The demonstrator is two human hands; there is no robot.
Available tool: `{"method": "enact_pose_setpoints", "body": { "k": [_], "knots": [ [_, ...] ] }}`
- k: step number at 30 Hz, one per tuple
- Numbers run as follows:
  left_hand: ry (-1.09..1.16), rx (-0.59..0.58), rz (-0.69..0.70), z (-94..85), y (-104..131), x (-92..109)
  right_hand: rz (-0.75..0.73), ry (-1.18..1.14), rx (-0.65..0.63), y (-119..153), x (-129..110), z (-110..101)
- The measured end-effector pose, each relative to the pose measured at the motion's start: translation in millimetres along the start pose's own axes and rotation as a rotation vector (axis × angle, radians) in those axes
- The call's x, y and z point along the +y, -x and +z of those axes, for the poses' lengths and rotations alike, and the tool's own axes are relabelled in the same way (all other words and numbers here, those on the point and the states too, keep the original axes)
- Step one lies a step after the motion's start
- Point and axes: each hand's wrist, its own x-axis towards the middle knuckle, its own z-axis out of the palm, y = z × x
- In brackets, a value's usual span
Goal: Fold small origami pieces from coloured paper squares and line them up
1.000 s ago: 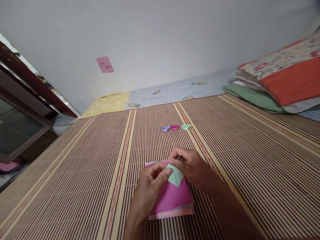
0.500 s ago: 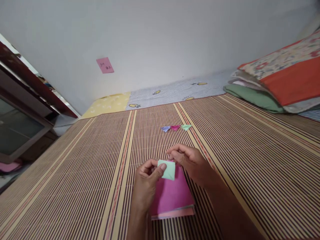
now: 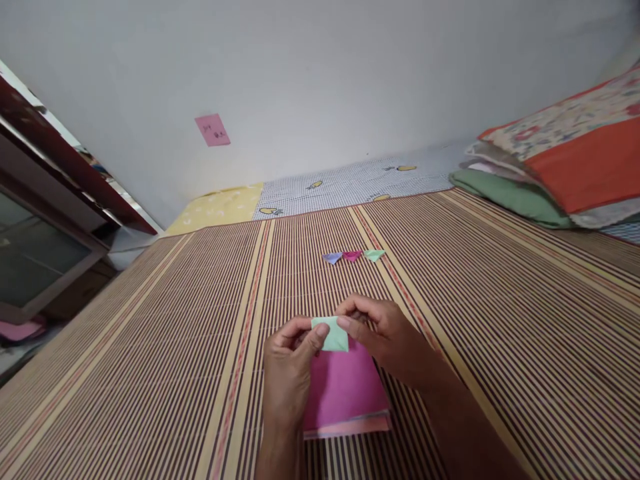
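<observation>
A small square of folded mint-green paper [image 3: 336, 339] is held up between my two hands. My left hand [image 3: 295, 350] pinches its left side, thumb on the front face. At its upper right corner, the thumb and forefinger of my right hand [image 3: 383, 330] are closed on the paper. Below lies a stack of coloured paper [image 3: 347, 393] with a magenta sheet on top and pink edges at the near side. Farther off, three small folded paper triangles sit in a row: a lavender one [image 3: 333, 258], a magenta one [image 3: 352, 256] and a green one [image 3: 374, 255].
A striped bamboo mat [image 3: 210, 287] covers the bed. Folded bedding [image 3: 575, 163] is piled at the right. A pink note [image 3: 213, 130] is stuck to the wall behind. At the left stands a cabinet with a glass panel [image 3: 35, 247].
My right hand has come in from beside the green paper and now grips its upper right corner. The paper has risen slightly. My left hand keeps its pinch.
</observation>
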Motion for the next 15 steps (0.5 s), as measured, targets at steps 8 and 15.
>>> {"method": "enact_pose_setpoints", "body": {
  "k": [8,15],
  "knots": [
    [-0.025,0.16,0.152,9.0,3,2,-0.191,0.076,0.188,-1,0,16],
    [-0.15,0.148,0.305,8.3,5,6,-0.155,0.041,0.108,0,-1,13]
  ]
}}
